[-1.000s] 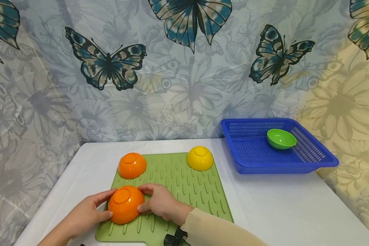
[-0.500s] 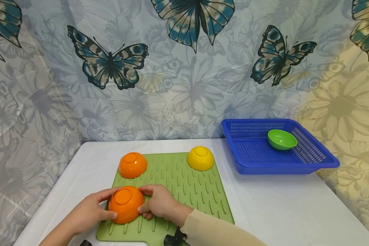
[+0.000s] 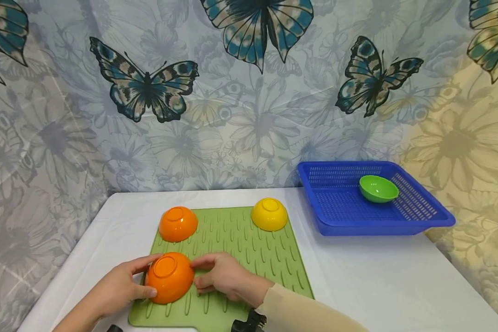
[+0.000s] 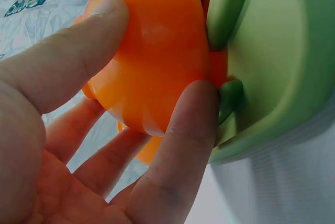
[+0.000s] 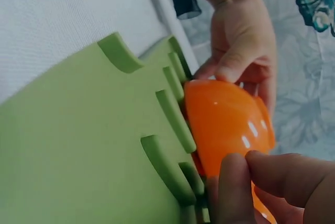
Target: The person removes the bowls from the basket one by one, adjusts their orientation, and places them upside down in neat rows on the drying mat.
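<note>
An upside-down orange bowl [image 3: 170,279] rests on the front left of the green drying mat [image 3: 269,272]. My left hand [image 3: 116,286] holds its left side between thumb and fingers; the left wrist view shows this grip on the bowl [image 4: 152,51] close up. At the bowl's right side, my right hand [image 3: 228,279] has its bent index finger and thumb just off the wall, with a small gap at the thumb. The right wrist view shows these fingertips [image 5: 235,166] in front of the bowl [image 5: 225,124], nothing pinched between them.
Behind stands another upturned orange bowl [image 3: 178,224], and at the mat's far right corner an upturned yellow bowl [image 3: 269,215]. A blue basket [image 3: 382,229] on the right of the white table [image 3: 369,281] holds a green bowl [image 3: 378,189]. Butterfly-printed cloth [image 3: 257,138] hangs behind.
My right hand has drawn slightly to the right, off the near orange bowl's side. My left hand keeps its grip, and the bowl has stayed in nearly the same place.
</note>
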{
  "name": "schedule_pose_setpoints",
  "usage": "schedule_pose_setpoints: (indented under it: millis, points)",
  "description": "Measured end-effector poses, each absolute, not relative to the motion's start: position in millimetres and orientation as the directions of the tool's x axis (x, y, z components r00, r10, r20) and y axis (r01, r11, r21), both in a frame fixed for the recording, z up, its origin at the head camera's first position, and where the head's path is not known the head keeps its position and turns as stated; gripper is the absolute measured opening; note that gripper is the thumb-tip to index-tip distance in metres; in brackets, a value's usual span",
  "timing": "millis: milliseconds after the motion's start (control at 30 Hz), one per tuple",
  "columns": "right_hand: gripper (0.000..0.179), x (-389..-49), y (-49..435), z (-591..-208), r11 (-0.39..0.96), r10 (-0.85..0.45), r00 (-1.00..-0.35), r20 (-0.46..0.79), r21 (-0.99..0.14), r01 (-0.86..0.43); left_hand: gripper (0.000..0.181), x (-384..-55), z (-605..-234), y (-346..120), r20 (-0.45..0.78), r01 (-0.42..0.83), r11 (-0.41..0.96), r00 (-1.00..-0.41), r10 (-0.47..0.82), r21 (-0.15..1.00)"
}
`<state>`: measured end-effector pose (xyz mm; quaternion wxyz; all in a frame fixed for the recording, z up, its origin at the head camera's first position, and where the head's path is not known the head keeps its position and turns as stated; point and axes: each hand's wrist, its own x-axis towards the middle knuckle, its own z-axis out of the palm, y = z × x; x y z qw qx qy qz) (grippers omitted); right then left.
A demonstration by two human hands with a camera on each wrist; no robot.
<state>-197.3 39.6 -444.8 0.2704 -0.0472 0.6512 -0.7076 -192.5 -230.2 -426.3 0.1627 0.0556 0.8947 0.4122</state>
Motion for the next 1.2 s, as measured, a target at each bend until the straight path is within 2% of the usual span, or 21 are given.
schedule_pose_setpoints:
  millis: [267, 467, 833, 1067, 1200]
  points:
    - [0.045, -190.5, 70.8, -434.3, -0.015, -0.447, -0.848, -0.283, -0.946, 0.324, 0.086, -192.4, -429.2, -230.1, -0.248, -0.033, 0.664, -0.940, 0.233, 0.747]
    - [0.048, -182.8, 110.5, -409.3, -0.027, -0.475, -0.840, -0.262, -0.950, 0.312, 0.085, -191.5, -430.2, -230.9, -0.243, -0.026, 0.675, -0.942, 0.230, 0.738]
    - [0.058, -180.8, 209.2, -363.3, -0.120, -0.375, -0.922, -0.094, -0.981, 0.149, 0.087, -193.2, -430.9, -231.6, -0.248, -0.028, 0.675, -0.941, 0.231, 0.737]
    - [0.047, -180.0, 275.7, -345.6, -0.152, -0.291, -0.956, -0.023, -0.986, 0.069, 0.086, -193.8, -428.0, -228.4, -0.239, -0.023, 0.672, -0.943, 0.232, 0.741]
    - [0.042, -182.5, 313.8, -343.6, -0.230, -0.284, -0.958, 0.031, -0.973, 0.037, 0.086, -193.0, -428.1, -227.4, -0.235, -0.019, 0.672, -0.944, 0.232, 0.740]
